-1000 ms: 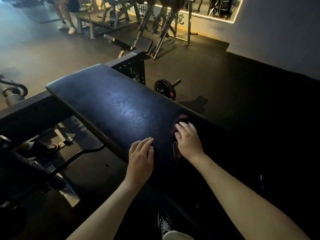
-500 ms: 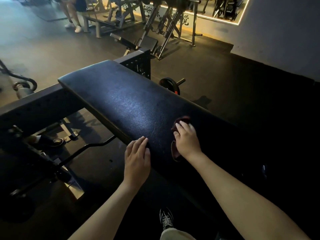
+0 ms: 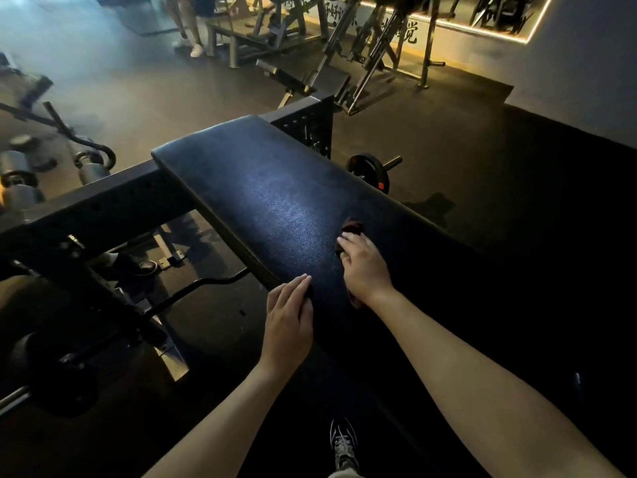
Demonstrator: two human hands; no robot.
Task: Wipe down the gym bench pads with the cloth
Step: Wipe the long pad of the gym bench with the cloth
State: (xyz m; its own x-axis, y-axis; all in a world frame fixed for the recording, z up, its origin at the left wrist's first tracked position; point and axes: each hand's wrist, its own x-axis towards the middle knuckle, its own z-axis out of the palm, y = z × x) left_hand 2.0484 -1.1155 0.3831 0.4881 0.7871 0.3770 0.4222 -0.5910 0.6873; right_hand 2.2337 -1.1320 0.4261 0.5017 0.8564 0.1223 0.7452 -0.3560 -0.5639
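The padded surface is long and rectangular with rounded corners. Its cover is black, like leather, with a fine grain that shines a little blue in the middle. A dark red cloth, soft and crumpled, lies on it under the right hand. The grip of this hand is wide, with the fingers nearly straight, pressing the cloth down. The left hand rests flat on the near edge, its grip also wide, holding nothing. A black steel frame with holes runs to the left. Beyond the surface, a round weight plate stands on the dark floor. Deep shadow hides the right part of the surface.
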